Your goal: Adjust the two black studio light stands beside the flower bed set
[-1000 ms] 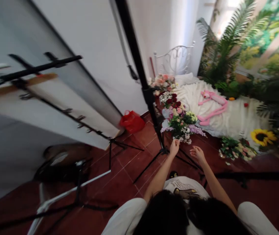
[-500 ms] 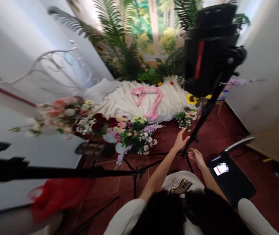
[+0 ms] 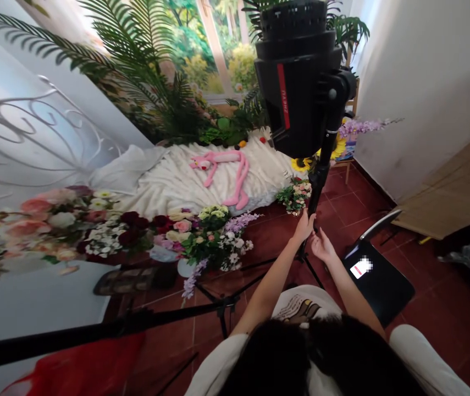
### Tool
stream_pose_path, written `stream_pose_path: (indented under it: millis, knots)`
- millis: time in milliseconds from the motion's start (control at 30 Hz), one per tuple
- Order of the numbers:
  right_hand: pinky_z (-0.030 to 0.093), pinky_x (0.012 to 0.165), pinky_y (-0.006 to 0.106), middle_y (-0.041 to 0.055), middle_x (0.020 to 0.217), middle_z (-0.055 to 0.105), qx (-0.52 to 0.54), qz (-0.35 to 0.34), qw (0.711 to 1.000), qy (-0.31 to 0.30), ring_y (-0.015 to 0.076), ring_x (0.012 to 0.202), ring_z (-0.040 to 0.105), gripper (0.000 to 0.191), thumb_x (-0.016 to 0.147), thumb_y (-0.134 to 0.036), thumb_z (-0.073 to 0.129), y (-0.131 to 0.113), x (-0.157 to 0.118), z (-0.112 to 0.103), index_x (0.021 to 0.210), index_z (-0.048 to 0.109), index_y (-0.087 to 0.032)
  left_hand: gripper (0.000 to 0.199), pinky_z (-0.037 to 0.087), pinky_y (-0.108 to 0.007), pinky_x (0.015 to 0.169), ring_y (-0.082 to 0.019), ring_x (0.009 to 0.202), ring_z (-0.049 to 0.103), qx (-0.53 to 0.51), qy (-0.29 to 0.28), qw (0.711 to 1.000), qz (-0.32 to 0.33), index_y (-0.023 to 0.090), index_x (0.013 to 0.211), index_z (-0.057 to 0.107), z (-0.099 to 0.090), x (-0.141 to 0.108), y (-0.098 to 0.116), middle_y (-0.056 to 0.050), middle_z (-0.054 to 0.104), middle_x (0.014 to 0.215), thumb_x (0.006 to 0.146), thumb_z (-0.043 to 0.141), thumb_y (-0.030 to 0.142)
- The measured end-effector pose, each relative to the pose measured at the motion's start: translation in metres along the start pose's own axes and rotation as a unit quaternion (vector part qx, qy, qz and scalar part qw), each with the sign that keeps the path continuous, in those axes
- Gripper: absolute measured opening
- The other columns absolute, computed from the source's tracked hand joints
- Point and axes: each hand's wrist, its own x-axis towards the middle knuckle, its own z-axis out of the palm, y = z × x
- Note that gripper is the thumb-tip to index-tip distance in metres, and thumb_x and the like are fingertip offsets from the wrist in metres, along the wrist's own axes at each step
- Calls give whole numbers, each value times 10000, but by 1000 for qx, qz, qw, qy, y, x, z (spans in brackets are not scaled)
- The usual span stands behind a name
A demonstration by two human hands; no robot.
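Your left hand (image 3: pixel 303 226) was at the light stand (image 3: pixel 318 190), thumb apart from fingers, grip unclear. Right hand (image 3: pixel 321 246) just beside, fingers curled, pinch can't tell. Stand stood between draped bed (image 3: pixel 169 179) and black chair (image 3: pixel 385 289), black lamp (image 3: pixel 296 91) on top.

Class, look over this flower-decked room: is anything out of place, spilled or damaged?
Nothing is visibly spilled or broken. Mildly odd: the pink toy sprawls on the rumpled white blanket, its long legs bent, as if dropped there; and a lit phone lies loose on the black chair.
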Motion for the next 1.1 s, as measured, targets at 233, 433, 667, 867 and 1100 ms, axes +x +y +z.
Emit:
stream_pose_path:
  millis: [233, 433, 667, 867, 1100]
  knots:
    - [526, 527, 168, 24, 651, 661, -218, -84, 969, 83, 114, 597, 648, 71, 742, -214, 663, -12, 10, 6, 733, 619, -158, 307, 476, -269, 714, -139, 721, 589, 19, 5, 1000, 12, 172, 1071, 443, 2, 4, -9, -52, 610, 869, 911, 373, 425]
    - [540, 710, 309, 43, 693, 690, -576, -271, 754, 159, 208, 694, 670, 56, 667, -219, 663, -14, 0, 9, 700, 627, -191, 293, 473, -295, 749, -163, 762, 595, 33, 36, 999, 14, 167, 1071, 435, 8, 2, -15, -63, 608, 870, 905, 392, 405]
    - [506, 896, 359, 103, 1081, 663, -482, -427, 762, 64, 196, 976, 644, 543, 685, -342, 715, -70, -14, 78, 1168, 517, -194, 290, 475, -309, 792, -170, 820, 597, 25, 28, 999, 39, 165, 1091, 443, 6, 1, -13, -89, 612, 934, 903, 410, 383]
    - [550, 814, 343, 74, 1088, 650, -517, -524, 677, 2, 211, 956, 647, 696, 689, -462, 711, -115, -22, 165, 1281, 445, -208, 291, 482, -284, 722, -147, 712, 581, 17, 20, 999, 21, 161, 1067, 461, 4, 2, -8, -51, 606, 828, 906, 403, 397]
    - [549, 791, 324, 63, 1019, 675, -543, -513, 664, 20, 215, 901, 667, 626, 709, -424, 700, -106, -21, 159, 1247, 483, -191, 363, 457, -327, 874, -183, 926, 589, 40, 16, 999, 29, 175, 1100, 492, -5, -6, -9, -80, 605, 1023, 869, 464, 454]
